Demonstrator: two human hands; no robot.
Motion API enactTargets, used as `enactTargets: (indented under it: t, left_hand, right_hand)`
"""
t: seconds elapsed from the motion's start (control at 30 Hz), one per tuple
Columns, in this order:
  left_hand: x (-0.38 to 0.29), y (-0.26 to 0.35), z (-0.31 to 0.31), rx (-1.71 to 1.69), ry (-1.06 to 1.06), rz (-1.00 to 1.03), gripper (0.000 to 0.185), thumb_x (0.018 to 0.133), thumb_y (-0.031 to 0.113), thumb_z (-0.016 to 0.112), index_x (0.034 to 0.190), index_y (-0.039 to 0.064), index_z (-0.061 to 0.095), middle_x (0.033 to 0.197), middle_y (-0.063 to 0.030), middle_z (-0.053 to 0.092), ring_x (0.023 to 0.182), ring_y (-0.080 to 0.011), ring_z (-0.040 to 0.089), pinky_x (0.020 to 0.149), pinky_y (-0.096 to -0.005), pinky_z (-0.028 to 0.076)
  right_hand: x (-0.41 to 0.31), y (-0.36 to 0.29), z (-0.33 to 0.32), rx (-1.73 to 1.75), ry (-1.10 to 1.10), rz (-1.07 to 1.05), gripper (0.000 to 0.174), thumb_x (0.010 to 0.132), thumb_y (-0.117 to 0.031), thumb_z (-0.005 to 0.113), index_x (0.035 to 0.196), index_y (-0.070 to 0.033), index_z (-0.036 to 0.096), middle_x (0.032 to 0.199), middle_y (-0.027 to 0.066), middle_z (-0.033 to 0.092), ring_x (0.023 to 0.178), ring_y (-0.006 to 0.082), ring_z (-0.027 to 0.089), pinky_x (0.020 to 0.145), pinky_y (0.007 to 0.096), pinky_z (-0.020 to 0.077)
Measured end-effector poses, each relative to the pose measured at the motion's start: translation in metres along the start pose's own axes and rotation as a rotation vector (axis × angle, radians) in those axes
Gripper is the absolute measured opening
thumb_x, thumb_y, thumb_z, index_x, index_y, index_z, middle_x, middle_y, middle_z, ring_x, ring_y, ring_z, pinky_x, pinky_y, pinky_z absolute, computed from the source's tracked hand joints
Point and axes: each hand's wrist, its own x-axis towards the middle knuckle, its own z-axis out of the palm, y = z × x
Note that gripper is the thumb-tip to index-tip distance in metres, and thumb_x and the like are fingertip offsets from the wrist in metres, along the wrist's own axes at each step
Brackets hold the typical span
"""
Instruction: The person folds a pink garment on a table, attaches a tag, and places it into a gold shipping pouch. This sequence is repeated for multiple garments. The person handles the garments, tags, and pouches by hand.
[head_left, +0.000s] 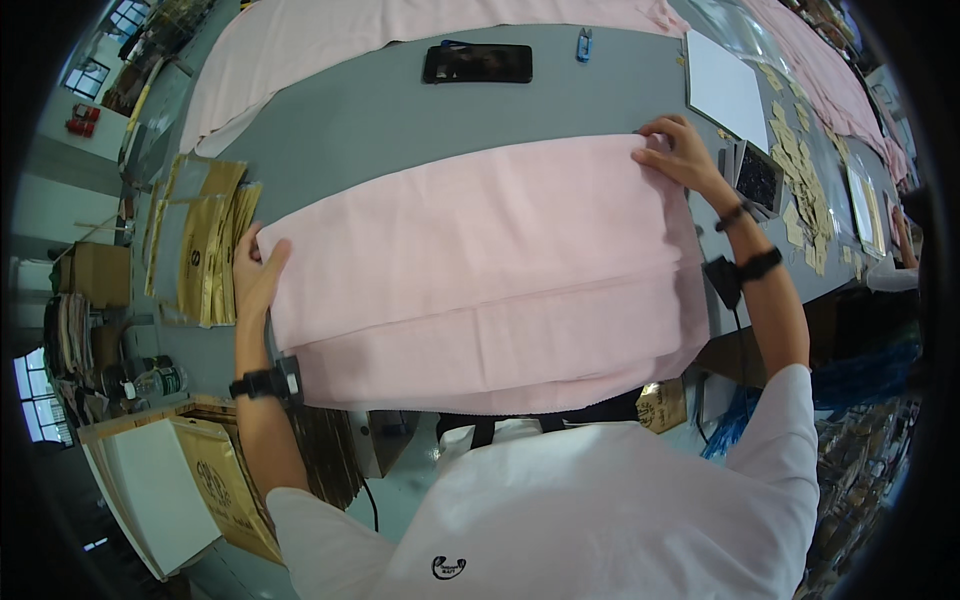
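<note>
A folded pale pink cloth (480, 247) lies across the grey table (360, 112) and reaches over its near edge towards my waist. At the cloth's far left corner, my left hand (259, 266) grips the edge with the thumb on top. My right hand (679, 154) pinches the far right corner between thumb and fingers. One fold line runs across the cloth's width, and a lower layer shows along the right side. Both wrists wear black straps.
Gold and clear packaging bags (206, 247) lie left. Beyond the cloth are a smartphone (480, 64), blue thread snips (584, 45) and more pink cloth (337, 30). At right are a white board (724, 90), a dark box (756, 180) and scattered beige tags (802, 180). Another person's arm (905, 238) shows far right.
</note>
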Motion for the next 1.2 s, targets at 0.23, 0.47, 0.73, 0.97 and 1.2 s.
enactTargets:
  t: [0.23, 0.47, 0.73, 0.97, 1.2]
  left_hand:
    - [0.067, 0.067, 0.02, 0.015, 0.179, 0.066, 0.033, 0.093, 0.03, 0.082, 0.101, 0.0, 0.071, 0.09, -0.0052, 0.069, 0.088, -0.0163, 0.06, 0.081, -0.0318, 0.05]
    - [0.004, 0.054, -0.035, -0.487, 0.347, 0.094, 0.025, 0.097, 0.015, 0.078, 0.115, 0.004, 0.066, 0.112, -0.0058, 0.065, 0.097, -0.0136, 0.06, 0.087, -0.028, 0.05]
    - [-0.168, -0.014, -0.063, -0.229, -0.139, 0.02, 0.02, 0.094, 0.01, 0.077, 0.111, 0.002, 0.069, 0.116, -0.0094, 0.068, 0.103, -0.0189, 0.061, 0.094, -0.0348, 0.049]
    - [-0.177, 0.011, -0.028, 0.123, 0.066, 0.201, 0.036, 0.09, 0.015, 0.084, 0.121, 0.0, 0.073, 0.113, -0.0094, 0.069, 0.108, -0.0225, 0.061, 0.094, -0.0369, 0.05]
    - [-0.146, 0.008, -0.022, 0.145, 0.206, -0.164, 0.041, 0.086, 0.02, 0.089, 0.117, -0.002, 0.074, 0.1, -0.0074, 0.07, 0.088, -0.0173, 0.061, 0.084, -0.0321, 0.053]
  right_hand:
    - [0.081, -0.04, -0.018, 0.126, 0.538, 0.169, 0.038, 0.09, -0.042, 0.081, 0.109, -0.009, 0.079, 0.094, 0.0117, 0.078, 0.086, 0.0297, 0.074, 0.081, 0.0377, 0.0572]
    - [-0.02, -0.074, -0.073, 0.153, 0.644, -0.082, 0.026, 0.099, -0.024, 0.075, 0.109, -0.001, 0.074, 0.088, 0.0091, 0.075, 0.079, 0.0142, 0.066, 0.074, 0.0291, 0.0524]
    - [-0.166, -0.066, -0.059, -0.028, -0.041, -0.236, 0.013, 0.092, -0.014, 0.079, 0.091, -0.003, 0.073, 0.101, 0.0087, 0.075, 0.095, 0.0273, 0.068, 0.086, 0.0408, 0.0511]
    - [-0.132, -0.086, -0.024, -0.094, 0.004, -0.216, 0.036, 0.104, -0.03, 0.065, 0.132, -0.009, 0.069, 0.149, 0.0168, 0.058, 0.138, 0.0344, 0.054, 0.11, 0.0473, 0.0473]
    - [-0.099, -0.079, 0.029, -0.324, -0.119, -0.171, 0.061, 0.113, -0.048, 0.036, 0.166, -0.018, 0.033, 0.173, 0.0177, 0.024, 0.161, 0.0356, 0.019, 0.131, 0.0471, 0.0124]
